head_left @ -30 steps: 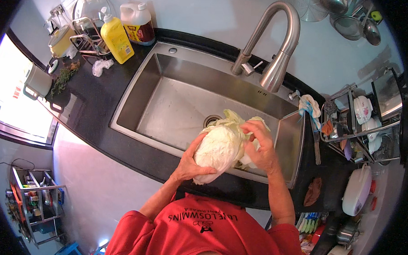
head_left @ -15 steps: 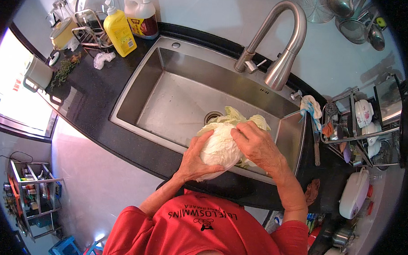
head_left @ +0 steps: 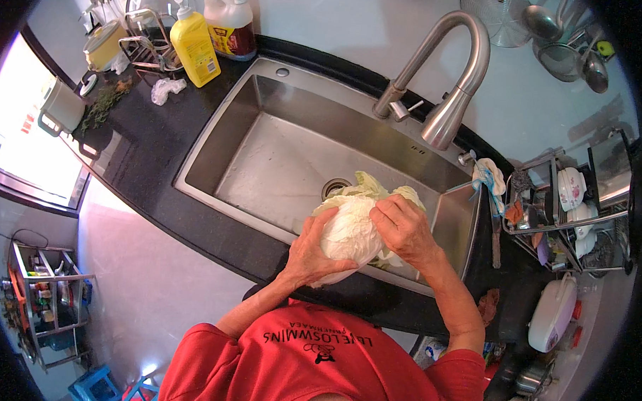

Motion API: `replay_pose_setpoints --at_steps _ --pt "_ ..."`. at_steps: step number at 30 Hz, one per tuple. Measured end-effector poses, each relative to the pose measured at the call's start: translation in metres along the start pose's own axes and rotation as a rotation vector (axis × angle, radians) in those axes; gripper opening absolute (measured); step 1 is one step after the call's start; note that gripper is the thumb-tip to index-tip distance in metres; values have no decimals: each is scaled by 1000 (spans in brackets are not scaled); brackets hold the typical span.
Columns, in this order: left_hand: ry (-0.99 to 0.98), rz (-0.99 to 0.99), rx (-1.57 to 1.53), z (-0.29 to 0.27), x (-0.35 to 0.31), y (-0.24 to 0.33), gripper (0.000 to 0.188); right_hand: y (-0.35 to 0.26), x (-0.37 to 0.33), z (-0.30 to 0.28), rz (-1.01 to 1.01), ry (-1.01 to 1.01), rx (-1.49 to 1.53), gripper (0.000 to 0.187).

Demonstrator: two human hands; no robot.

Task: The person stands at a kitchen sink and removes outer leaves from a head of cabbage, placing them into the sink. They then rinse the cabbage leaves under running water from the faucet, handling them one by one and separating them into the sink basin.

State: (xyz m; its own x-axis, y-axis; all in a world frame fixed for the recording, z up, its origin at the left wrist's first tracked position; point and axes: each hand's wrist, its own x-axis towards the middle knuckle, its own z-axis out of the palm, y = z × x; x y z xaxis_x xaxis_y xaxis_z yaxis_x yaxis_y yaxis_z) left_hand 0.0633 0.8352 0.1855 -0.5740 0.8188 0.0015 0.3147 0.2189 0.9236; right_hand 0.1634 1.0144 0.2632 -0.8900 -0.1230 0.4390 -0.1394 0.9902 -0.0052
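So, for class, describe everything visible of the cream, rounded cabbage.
The cream, rounded cabbage has a wrinkled, leafy surface. It is held over the near rim of the rectangular steel sink, the bare left hand around its left side, the bare right hand at its upper right. Its underside is hidden.

A person in a red short-sleeved shirt (head_left: 258, 368) holds a round, creamy-white cabbage (head_left: 352, 233) over the near rim of a rectangular stainless-steel sink (head_left: 266, 156) set in a speckled black table (head_left: 152, 187). The left hand (head_left: 312, 253) cups the cabbage at 8 o'clock, thumb and fingers spread; the right hand (head_left: 405, 228) bends its fingertips onto it at 3 o'clock. From the cabbage, pale green leaves (head_left: 367, 184) show at 12 o'clock, a brushed-metal gooseneck faucet (head_left: 447, 120) arches at 1, and a yellow plastic pump bottle (head_left: 197, 51) stands between 10 and 11.
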Motion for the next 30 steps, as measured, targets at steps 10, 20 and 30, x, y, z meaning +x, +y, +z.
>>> replay_pose_setpoints --at_steps 10,20,30 --pt "-19 34 17 0 2 4 96 28 -23 34 748 38 313 9" --pt "-81 -32 -712 -8 11 -37 97 13 -33 60 799 171 489 30" --pt "-110 -299 -1359 0 6 -82 80 -2 4 31 990 200 1061 41"
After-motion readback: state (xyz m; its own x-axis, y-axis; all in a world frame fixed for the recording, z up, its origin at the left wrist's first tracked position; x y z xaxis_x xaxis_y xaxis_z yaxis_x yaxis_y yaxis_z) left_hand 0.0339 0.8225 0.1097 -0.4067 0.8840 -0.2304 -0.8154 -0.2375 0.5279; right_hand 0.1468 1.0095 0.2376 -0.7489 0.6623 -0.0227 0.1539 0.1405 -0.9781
